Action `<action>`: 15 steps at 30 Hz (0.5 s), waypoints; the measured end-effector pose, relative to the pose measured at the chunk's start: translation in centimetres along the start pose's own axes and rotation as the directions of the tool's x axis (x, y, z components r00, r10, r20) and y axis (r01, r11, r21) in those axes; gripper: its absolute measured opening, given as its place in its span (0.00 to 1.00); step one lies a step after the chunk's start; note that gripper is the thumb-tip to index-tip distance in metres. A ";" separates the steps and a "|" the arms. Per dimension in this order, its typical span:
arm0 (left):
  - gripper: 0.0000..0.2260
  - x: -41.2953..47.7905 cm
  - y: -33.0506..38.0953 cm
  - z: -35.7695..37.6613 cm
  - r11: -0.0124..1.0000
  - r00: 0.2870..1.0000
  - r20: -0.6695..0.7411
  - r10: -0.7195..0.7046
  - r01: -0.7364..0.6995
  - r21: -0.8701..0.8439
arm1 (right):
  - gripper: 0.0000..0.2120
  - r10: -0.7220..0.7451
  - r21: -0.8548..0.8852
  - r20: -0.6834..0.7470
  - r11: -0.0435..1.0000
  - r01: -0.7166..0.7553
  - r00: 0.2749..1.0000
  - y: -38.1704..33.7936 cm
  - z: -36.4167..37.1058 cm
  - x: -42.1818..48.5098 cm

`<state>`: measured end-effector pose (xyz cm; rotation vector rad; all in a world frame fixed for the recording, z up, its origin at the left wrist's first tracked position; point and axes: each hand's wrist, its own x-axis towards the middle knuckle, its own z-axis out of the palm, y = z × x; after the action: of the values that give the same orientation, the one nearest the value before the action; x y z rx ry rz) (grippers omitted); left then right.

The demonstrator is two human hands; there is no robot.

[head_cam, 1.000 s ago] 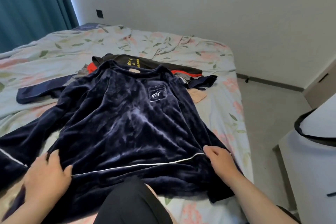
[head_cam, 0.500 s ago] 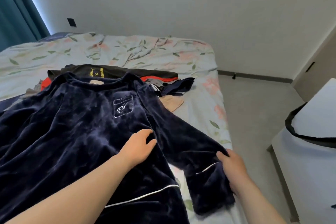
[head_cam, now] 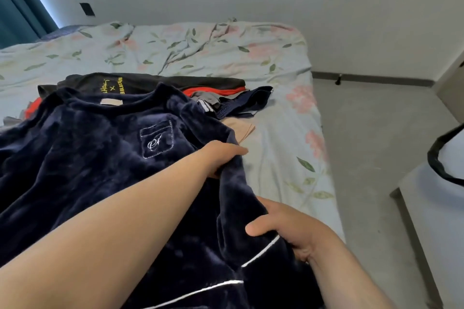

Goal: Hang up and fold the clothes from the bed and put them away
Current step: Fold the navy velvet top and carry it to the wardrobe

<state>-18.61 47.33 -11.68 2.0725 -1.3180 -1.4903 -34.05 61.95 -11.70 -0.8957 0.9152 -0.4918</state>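
Now right hand (head_cam: 288, 231) has pulled the sleeve (head_cam: 239, 197) inward (fingers (head_cam: 261, 228) clasping); left hand (head_cam: 221, 158) pinches it higher up.

Left grip (head_cam: 222, 158) pinches farther ahead; right grip (head_cam: 283, 231) clenches nearer.

Two bare forearms, long and smooth, bare left hand (head_cam: 221, 158), bare right hand (head_cam: 296, 233) — broad thumb, creased wrist, uncovered to the frame's edge.
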 end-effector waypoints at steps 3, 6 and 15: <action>0.16 -0.8 0.8 -1.4 0.998 0.999 -0.017 0.041 -0.042 -0.055 | 0.29 0.005 -0.086 0.124 0.996 0.006 0.992 -1.3 1.8 -0.7; 0.13 -4.0 1.9 -5.6 0.901 0.992 0.053 0.116 -0.083 -0.426 | 0.30 -0.039 -0.138 0.265 0.987 0.078 0.963 -2.5 4.9 -1.3; 0.12 -7.2 -10.7 -15.9 0.821 0.978 -0.201 0.062 -0.165 -0.547 | 0.33 0.078 -0.723 0.043 0.691 -0.023 0.996 3.0 16.3 1.8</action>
<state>0.11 54.55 -7.40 1.6591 -0.7870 -1.3894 -19.35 69.67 -10.12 -1.5962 1.0836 -0.0165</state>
